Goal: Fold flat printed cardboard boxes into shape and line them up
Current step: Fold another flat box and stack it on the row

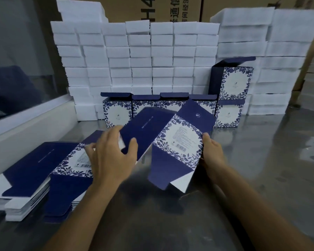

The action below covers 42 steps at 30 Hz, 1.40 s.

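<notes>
I hold a flat blue-and-white floral printed box (178, 140) tilted above the metal table (261, 160). My left hand (112, 153) grips its dark blue left panel, thumb on top. My right hand (211, 153) pinches its right edge beside the floral panel. A stack of flat boxes (43, 171) lies at the left of the table. Behind the held box stands a row of folded boxes (116, 113) with open lids, and one more folded box (236, 82) sits on top of the row's right end.
White foam blocks (143, 57) are piled in a wall behind the folded row, with brown cartons (152, 8) behind them. A white ledge (25, 124) and glass pane border the table on the left. Bare table surface lies at the right and front.
</notes>
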Each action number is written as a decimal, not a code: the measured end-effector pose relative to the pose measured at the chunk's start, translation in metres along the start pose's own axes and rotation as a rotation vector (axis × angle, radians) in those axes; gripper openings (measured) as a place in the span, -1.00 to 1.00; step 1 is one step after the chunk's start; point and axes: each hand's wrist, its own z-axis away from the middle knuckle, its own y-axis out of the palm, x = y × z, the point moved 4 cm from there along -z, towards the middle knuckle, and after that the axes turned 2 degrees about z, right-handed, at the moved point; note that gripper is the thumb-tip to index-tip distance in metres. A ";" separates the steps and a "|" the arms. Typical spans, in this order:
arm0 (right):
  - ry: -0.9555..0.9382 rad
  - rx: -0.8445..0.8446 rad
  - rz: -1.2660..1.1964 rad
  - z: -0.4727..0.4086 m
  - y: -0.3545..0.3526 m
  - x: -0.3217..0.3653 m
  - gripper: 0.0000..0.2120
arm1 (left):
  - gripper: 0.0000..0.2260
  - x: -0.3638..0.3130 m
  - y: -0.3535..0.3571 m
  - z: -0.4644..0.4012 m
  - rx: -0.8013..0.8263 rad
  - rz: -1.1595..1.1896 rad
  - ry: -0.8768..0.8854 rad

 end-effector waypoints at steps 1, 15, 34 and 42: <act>0.021 -0.032 -0.006 -0.002 -0.004 0.000 -0.60 | -0.52 0.004 0.000 -0.003 0.019 0.016 -0.045; 0.042 -0.035 -0.395 0.006 -0.027 0.013 -0.74 | -0.65 0.014 0.036 0.009 0.493 0.562 -0.264; -0.450 0.377 0.367 0.042 0.055 0.010 -0.57 | -0.85 -0.013 0.049 0.025 0.520 1.045 -0.480; -0.547 0.309 0.631 0.056 0.060 0.002 -0.27 | -0.74 -0.017 0.049 0.026 0.551 1.099 -0.533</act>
